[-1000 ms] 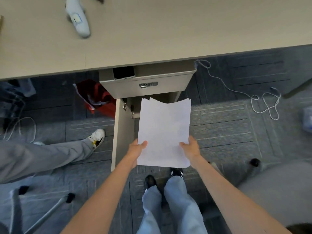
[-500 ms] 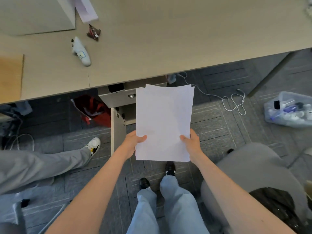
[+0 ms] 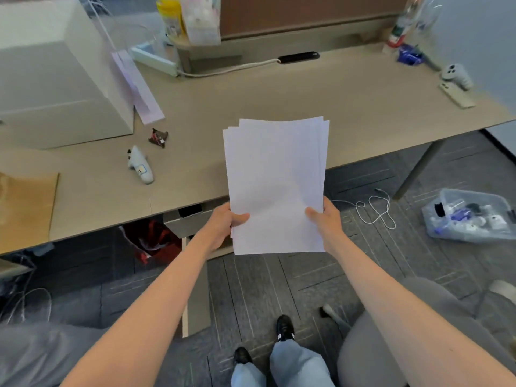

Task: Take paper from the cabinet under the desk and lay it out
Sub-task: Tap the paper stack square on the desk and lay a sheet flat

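Observation:
I hold a stack of white paper [image 3: 275,185] upright in front of me, its upper half over the front edge of the beige desk [image 3: 279,96]. My left hand [image 3: 223,224] grips the stack's lower left edge, thumb on the front. My right hand [image 3: 325,222] grips the lower right edge the same way. Several sheets are slightly fanned at the top. Below the desk, behind my left hand, the cabinet [image 3: 192,219] shows an open drawer, and its door [image 3: 195,297] stands open toward me.
On the desk lie a white controller [image 3: 140,164], a dark wrapper [image 3: 158,137], a large white box [image 3: 53,79], a brown sheet [image 3: 25,208], and a second controller [image 3: 456,75] far right. A clear bin [image 3: 472,216], a white cable [image 3: 374,210] and a grey chair [image 3: 391,339] are on the floor.
The stack has risen from in front of the cabinet up to desk-edge height, both hands still on it. My view has tilted up, showing much more of the desktop.

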The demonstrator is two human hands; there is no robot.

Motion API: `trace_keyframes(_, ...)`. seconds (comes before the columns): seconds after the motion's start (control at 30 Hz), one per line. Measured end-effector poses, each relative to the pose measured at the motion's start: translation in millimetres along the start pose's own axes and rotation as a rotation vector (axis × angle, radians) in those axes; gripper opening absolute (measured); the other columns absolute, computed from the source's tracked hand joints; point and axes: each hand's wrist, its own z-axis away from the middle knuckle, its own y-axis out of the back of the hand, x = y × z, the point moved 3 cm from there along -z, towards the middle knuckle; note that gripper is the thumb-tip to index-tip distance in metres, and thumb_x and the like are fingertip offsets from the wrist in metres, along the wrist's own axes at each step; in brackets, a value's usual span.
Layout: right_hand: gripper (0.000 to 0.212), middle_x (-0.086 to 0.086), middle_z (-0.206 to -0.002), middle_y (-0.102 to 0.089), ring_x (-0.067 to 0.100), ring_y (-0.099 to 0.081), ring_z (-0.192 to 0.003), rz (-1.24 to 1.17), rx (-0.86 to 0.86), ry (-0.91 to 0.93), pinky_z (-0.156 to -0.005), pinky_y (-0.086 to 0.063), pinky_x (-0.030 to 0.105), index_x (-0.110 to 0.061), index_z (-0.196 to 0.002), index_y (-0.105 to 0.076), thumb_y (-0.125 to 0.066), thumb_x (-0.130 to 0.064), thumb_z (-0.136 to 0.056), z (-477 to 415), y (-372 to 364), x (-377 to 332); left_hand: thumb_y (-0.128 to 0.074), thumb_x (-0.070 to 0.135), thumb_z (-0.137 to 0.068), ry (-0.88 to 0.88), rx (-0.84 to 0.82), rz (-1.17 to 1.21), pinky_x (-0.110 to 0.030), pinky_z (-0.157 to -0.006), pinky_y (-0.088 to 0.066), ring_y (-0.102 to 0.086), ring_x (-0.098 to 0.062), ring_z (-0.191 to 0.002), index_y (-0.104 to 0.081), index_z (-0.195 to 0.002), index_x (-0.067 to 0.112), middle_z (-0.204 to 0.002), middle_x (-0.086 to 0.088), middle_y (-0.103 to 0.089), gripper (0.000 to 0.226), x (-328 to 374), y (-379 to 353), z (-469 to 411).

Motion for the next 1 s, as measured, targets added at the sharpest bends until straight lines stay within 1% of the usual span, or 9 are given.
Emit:
trace_keyframes(0.17, 0.039, 0.003, -0.115, -0.058, 0.023, -0.055, -0.100, -0.051, -0.004, 0.060, -0.083, -0.044, 0.034, -0.014, -0.129, -0.053, -0.048, 0.000, -0.092, -42.0, -4.3, -44.3, -0.053, -0.009, -0.087, -0.134, -0.018, 0.033, -0.033, -0.079, -0.055, -0.063, -0.025, -0.109, -0.060, -0.110, 0.019, -0.112, 0.002, -0.069, 0.037, 63.3, -5.8, -26.7)
trace_keyframes(0.23, 0.040, 0.002, -0.114, -0.057, 0.022, -0.054, -0.100, -0.075, -0.010, 0.062, -0.084, -0.042, 0.033, -0.013, -0.132, -0.050, -0.048, -0.001, -0.093, -65.3, -4.3, -60.0, -0.054, -0.008, -0.086, -0.178, 0.001, 0.086, -0.037, -0.081, -0.055, -0.064, -0.025, -0.108, -0.060, -0.113, 0.018, -0.115, -0.001, -0.068, 0.038, 87.7, -8.8, -45.8)
trace_keyframes(0.37, 0.034, 0.007, -0.122, -0.061, 0.028, -0.058, -0.107, -0.109, -0.090, 0.034, -0.093, -0.049, 0.042, -0.018, -0.125, -0.053, -0.052, -0.006, -0.094, -110.1, -0.9, -80.3, -0.060, 0.009, -0.089, -0.183, -0.022, 0.167, -0.043, -0.093, -0.053, -0.062, -0.032, -0.118, -0.051, -0.133, 0.007, -0.131, -0.011, -0.064, 0.045, 117.0, -14.5, -82.9)
trace_keyframes(0.43, 0.030, 0.006, -0.122, -0.062, 0.029, -0.059, -0.111, -0.101, -0.144, 0.039, -0.096, -0.049, 0.044, -0.021, -0.120, -0.054, -0.053, -0.008, -0.093, -142.7, 7.0, -94.5, -0.060, 0.017, -0.091, -0.166, -0.033, 0.175, -0.041, -0.092, -0.054, -0.064, -0.030, -0.118, -0.053, -0.134, 0.007, -0.131, -0.011, -0.065, 0.045, 134.3, -25.8, -105.8)
trace_keyframes(0.53, 0.035, 0.006, -0.125, -0.063, 0.028, -0.061, -0.112, -0.066, -0.207, 0.051, -0.097, -0.049, 0.048, -0.018, -0.126, -0.054, -0.055, -0.010, -0.093, -189.2, 18.4, -115.9, -0.061, 0.022, -0.090, -0.132, -0.042, 0.194, -0.043, -0.094, -0.053, -0.066, -0.029, -0.115, -0.061, -0.126, 0.009, -0.126, -0.011, -0.068, 0.039, 160.2, -46.8, -134.2)
trace_keyframes(0.63, 0.037, 0.009, -0.125, -0.064, 0.030, -0.062, -0.111, -0.039, -0.263, 0.065, -0.096, -0.051, 0.049, -0.015, -0.128, -0.055, -0.057, -0.011, -0.092, -229.7, 27.0, -133.4, -0.063, 0.024, -0.088, -0.118, -0.018, 0.230, -0.045, -0.099, -0.050, -0.067, -0.028, -0.112, -0.064, -0.121, 0.010, -0.122, -0.010, -0.070, 0.036, 182.6, -62.5, -160.9)
trace_keyframes(0.8, 0.034, 0.007, -0.121, -0.067, 0.029, -0.064, -0.109, -0.050, -0.318, 0.032, -0.095, -0.052, 0.050, -0.019, -0.125, -0.057, -0.059, -0.012, -0.091, -276.9, 37.4, -158.3, -0.064, 0.025, -0.088, -0.149, -0.041, 0.204, -0.042, -0.100, -0.049, -0.066, -0.027, -0.115, -0.062, -0.127, 0.008, -0.126, -0.009, -0.068, 0.043, 223.7, -70.7, -195.3)
trace_keyframes(0.9, 0.035, 0.010, -0.119, -0.068, 0.032, -0.066, -0.106, -0.078, -0.348, 0.017, -0.091, -0.054, 0.051, -0.014, -0.124, -0.059, -0.060, -0.008, -0.089, -306.5, 37.4, -173.6, -0.065, 0.019, -0.088, -0.191, -0.007, 0.166, -0.042, -0.101, -0.049, -0.065, -0.024, -0.117, -0.058, -0.131, 0.010, -0.128, -0.006, -0.068, 0.045, 247.3, -67.2, -220.0)
trace_keyframes(1.0, 0.037, 0.013, -0.116, -0.069, 0.032, -0.067, -0.102, -0.083, -0.376, 0.021, -0.082, -0.058, 0.040, -0.006, -0.123, -0.059, -0.062, -0.002, -0.086, -333.0, 30.0, -190.0, -0.067, 0.015, -0.087, -0.255, 0.102, 0.133, -0.040, -0.098, -0.052, -0.067, -0.023, -0.114, -0.058, -0.131, 0.008, -0.128, -0.007, -0.067, 0.045, 266.9, -61.9, -242.8)
